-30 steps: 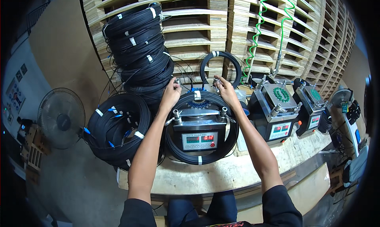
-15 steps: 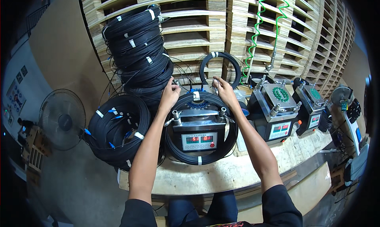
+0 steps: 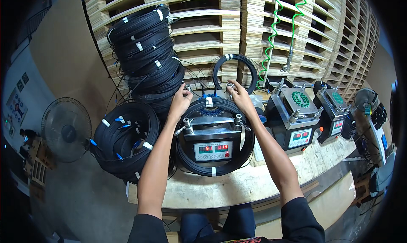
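In front of me stands a boxy polishing machine with a lit red-digit display and metal corner posts. A coil of black cable rings it, tied with white tape. Blue connectors sit in a circle on its top. My left hand reaches to the rear left corner, its fingers closed around a metal knob mostly hidden by them. At the rear right corner my right hand pinches another metal knob. Both front knobs, left and right, are untouched.
Black cable coils form a tall stack at back left; more coils lie before it. Two similar machines stand to the right on the wooden table. A green air hose hangs behind; a fan stands left.
Both hands stay at the rear corners, with slight finger movement at the knobs. The digits on the front machine's display differ, as do those on the machine to its right.
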`<control>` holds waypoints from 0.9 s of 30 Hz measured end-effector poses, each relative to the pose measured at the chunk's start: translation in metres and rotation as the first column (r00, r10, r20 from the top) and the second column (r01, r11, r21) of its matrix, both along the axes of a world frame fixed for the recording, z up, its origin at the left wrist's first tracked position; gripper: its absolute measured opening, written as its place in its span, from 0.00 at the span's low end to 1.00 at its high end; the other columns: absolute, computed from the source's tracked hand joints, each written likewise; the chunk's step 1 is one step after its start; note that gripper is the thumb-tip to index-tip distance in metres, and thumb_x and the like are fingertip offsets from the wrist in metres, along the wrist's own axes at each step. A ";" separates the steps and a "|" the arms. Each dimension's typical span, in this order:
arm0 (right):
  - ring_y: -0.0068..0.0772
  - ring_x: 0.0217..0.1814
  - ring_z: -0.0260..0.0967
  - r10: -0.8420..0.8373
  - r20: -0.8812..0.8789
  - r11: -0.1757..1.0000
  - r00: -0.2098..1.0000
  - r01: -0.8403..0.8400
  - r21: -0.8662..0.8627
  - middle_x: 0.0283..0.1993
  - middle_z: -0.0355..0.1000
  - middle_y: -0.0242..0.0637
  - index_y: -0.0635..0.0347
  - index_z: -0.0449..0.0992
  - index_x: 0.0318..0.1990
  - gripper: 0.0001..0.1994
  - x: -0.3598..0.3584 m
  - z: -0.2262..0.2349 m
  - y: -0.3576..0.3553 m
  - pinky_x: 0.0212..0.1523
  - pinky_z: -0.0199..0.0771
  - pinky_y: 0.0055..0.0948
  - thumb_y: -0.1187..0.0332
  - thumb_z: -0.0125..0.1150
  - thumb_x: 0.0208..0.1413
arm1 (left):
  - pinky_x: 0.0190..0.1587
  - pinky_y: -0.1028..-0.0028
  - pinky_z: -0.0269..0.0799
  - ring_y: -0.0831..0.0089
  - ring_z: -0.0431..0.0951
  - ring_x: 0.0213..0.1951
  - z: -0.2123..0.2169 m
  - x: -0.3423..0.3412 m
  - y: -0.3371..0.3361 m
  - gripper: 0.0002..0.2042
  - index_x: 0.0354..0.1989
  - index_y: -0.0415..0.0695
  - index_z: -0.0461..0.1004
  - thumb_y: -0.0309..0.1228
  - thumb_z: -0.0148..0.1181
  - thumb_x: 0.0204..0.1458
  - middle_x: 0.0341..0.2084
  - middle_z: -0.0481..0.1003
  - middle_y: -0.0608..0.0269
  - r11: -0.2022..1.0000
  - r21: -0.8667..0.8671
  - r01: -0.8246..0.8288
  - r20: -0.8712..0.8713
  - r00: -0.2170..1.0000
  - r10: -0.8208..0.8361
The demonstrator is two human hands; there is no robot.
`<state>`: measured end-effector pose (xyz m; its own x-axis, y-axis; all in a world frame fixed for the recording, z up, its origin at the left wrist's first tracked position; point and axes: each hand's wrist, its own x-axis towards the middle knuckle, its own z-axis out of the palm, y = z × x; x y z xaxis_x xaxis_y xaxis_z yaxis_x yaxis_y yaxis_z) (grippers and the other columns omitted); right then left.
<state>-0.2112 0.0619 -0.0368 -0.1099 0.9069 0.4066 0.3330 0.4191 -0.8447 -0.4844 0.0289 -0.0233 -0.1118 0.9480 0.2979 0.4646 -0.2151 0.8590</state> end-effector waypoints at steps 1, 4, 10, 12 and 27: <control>0.46 0.53 0.78 -0.002 0.006 1.000 1.000 0.002 -0.004 0.48 0.78 0.56 0.57 0.69 0.65 0.22 -0.002 0.003 -0.003 0.53 0.74 0.37 0.59 0.56 0.68 | 0.49 0.74 0.69 0.74 0.76 0.37 0.000 -0.001 0.000 0.33 0.70 0.34 0.59 0.32 0.57 0.56 0.36 0.80 0.61 1.000 0.006 -0.006 -0.010 1.000 0.006; 0.48 0.56 0.77 -0.016 0.021 1.000 1.000 0.017 -0.004 0.50 0.78 0.57 0.57 0.69 0.65 0.22 -0.002 0.005 -0.006 0.55 0.73 0.39 0.58 0.56 0.68 | 0.49 0.74 0.69 0.74 0.76 0.37 -0.001 0.001 0.000 0.32 0.70 0.33 0.59 0.32 0.56 0.56 0.35 0.80 0.61 1.000 0.028 -0.013 -0.012 1.000 0.013; 0.47 0.58 0.76 0.015 -0.006 1.000 1.000 -0.015 0.012 0.53 0.77 0.55 0.58 0.70 0.64 0.21 0.001 -0.002 0.005 0.57 0.73 0.38 0.61 0.55 0.68 | 0.48 0.74 0.70 0.74 0.76 0.37 -0.011 -0.003 0.012 0.32 0.70 0.33 0.60 0.34 0.57 0.58 0.36 0.80 0.59 0.998 0.068 -0.007 -0.050 0.999 0.011; 0.45 0.59 0.75 0.042 -0.033 0.999 0.999 -0.042 0.012 0.54 0.77 0.54 0.58 0.70 0.64 0.20 0.002 -0.005 0.007 0.57 0.73 0.37 0.63 0.55 0.68 | 0.48 0.74 0.70 0.74 0.76 0.37 -0.012 -0.003 0.012 0.32 0.70 0.34 0.60 0.34 0.57 0.58 0.36 0.80 0.59 0.997 0.073 -0.016 -0.055 0.998 0.021; 0.47 0.59 0.75 -0.026 0.023 0.998 0.999 0.027 -0.059 0.54 0.77 0.54 0.57 0.72 0.64 0.26 -0.002 0.011 -0.008 0.58 0.72 0.39 0.49 0.56 0.67 | 0.46 0.74 0.70 0.75 0.76 0.35 -0.003 -0.001 0.005 0.32 0.71 0.36 0.60 0.33 0.57 0.58 0.36 0.81 0.59 0.999 0.044 -0.009 -0.056 0.998 0.012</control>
